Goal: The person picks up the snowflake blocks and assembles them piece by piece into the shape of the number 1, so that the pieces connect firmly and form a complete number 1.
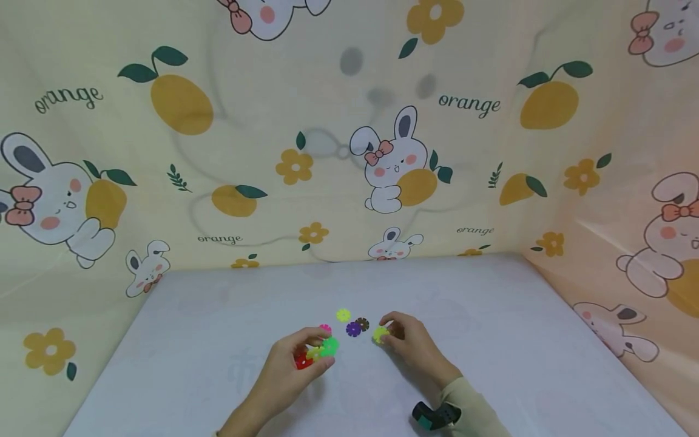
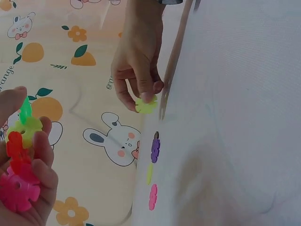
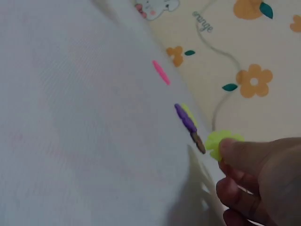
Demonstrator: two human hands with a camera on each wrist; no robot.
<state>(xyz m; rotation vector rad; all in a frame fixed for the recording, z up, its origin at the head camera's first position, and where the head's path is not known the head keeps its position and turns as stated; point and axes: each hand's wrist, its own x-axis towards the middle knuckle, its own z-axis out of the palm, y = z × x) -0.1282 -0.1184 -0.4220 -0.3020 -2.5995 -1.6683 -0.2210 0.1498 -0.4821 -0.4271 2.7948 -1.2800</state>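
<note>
While a disc cluster (image 1: 315, 354) is held in the left grip (image 1: 284, 369), green end (image 1: 330, 346) outward, seemingly for access, a yellow disc (image 1: 379, 335) is edge-pinched by the right grip (image 1: 417, 349); loose discs (image 1: 354, 332) are spread on the surface (image 1: 180, 364) between.

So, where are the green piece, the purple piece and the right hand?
Green piece (image 1: 330, 347), head view: on its flat face.
Purple piece (image 1: 354, 329), head view: middle of its face.
Right hand (image 1: 416, 343), head view: back of the hand.

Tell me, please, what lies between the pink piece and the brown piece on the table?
In the head view, the purple piece lies between the pink piece and the brown piece; a yellow piece sits farther back.
</note>
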